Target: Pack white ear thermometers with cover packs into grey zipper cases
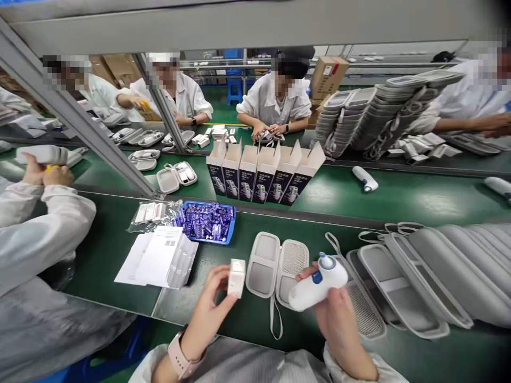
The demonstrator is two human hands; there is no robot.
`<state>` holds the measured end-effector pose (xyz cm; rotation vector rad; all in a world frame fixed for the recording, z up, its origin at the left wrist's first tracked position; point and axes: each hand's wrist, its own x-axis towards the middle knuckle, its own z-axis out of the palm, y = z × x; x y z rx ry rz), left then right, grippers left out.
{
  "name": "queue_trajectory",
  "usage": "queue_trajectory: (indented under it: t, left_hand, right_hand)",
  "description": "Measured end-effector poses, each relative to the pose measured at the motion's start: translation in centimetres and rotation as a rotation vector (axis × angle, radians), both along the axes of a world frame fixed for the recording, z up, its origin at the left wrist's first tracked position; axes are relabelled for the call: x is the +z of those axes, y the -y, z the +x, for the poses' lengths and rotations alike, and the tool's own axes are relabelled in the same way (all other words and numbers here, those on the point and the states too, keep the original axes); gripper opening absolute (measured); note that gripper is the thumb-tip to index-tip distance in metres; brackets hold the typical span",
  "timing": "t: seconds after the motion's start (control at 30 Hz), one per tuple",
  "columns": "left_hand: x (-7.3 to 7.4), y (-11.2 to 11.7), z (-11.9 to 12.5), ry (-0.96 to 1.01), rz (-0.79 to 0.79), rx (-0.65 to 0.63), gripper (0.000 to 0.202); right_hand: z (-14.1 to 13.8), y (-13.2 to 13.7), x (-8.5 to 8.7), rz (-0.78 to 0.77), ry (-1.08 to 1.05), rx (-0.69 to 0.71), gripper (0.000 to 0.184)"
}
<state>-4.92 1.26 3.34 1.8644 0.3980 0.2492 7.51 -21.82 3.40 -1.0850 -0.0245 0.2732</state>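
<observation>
Between the thumb and fingers of my left hand (211, 300) is a small white box (237, 277), held upright above the table. My right hand (337, 314) grips a white ear thermometer (319, 282) with a blue button and a blue-grey tip, its tip end pointing up. Just behind both hands an open grey zip case (263, 264) lies on the green table, its two halves spread apart and a wrist strap hanging toward me. One half has a mesh pocket, and the thermometer covers part of that half.
A blue tray (232, 226) of purple-wrapped batteries stands beside white leaflets (159, 258). More grey cases (415, 287) lean in a row at right. Open printed boxes (259, 175) line the conveyor, where another thermometer (364, 178) lies. Co-workers sit opposite; one (40, 229) works at left.
</observation>
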Motion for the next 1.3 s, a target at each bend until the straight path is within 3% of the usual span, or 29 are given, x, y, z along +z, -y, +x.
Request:
queue_trajectory:
  t: [0.07,0.2,0.3,0.4,0.47,0.53,0.7,0.77,0.87,0.93,1.03,1.13,1.3]
  left_hand:
    - [0.7,2.6,1.5,0.007,-0.132,-0.098,0.029]
    - [1.7,7.1,4.2,-0.078,-0.091,-0.198,0.027]
    - [1.8,8.7,5.4,-0.153,-0.011,-0.25,0.029]
    - [1.4,9.2,6.3,-0.153,-0.01,-0.261,0.03]
    - [1.0,9.2,6.7,-0.112,-0.034,-0.239,0.03]
    - [0.7,9.0,6.9,-0.1,0.038,-0.23,0.034]
    - [0.5,7.9,7.3,-0.009,0.503,-0.37,0.058]
    - [0.3,7.6,8.1,-0.002,0.631,-0.359,0.053]
    - [-0.5,7.9,10.1,-0.269,0.835,-0.242,0.044]
    - [-1.1,8.6,11.3,-0.413,0.937,-0.24,0.04]
    - [-1.4,9.0,11.7,-0.386,0.979,-0.335,0.024]
    - [-0.6,7.6,10.6,-0.281,1.004,-0.469,0.03]
    - [0.8,1.9,10.4,0.211,1.004,-0.979,0.031]
  right_hand:
    - [-0.7,-0.9,0.2,-0.008,-0.019,0.044,0.046]
    - [-1.4,-1.8,0.2,0.001,-0.11,0.125,0.052]
    - [-0.9,-0.6,-0.2,-0.005,-0.222,0.108,0.055]
    - [0.1,1.0,-0.7,-0.101,-0.278,-0.008,0.061]
    - [0.6,1.3,-1.0,-0.13,-0.279,-0.094,0.06]
    - [0.9,0.9,-1.3,-0.129,-0.28,-0.125,0.058]
    - [1.2,-0.5,-1.8,-0.171,-0.265,-0.02,0.055]
    - [2.1,-0.1,-1.6,-0.157,-0.278,-0.062,0.056]
    - [3.7,1.4,-0.8,-0.138,-0.275,-0.215,0.066]
    - [4.4,2.5,-0.1,-0.137,-0.236,-0.281,0.07]
    - [4.4,3.9,0.4,-0.136,-0.185,-0.306,0.067]
    - [3.5,5.3,0.5,-0.119,-0.206,-0.343,0.067]
    - [2.3,6.8,1.0,-0.1,-0.188,-0.363,0.06]
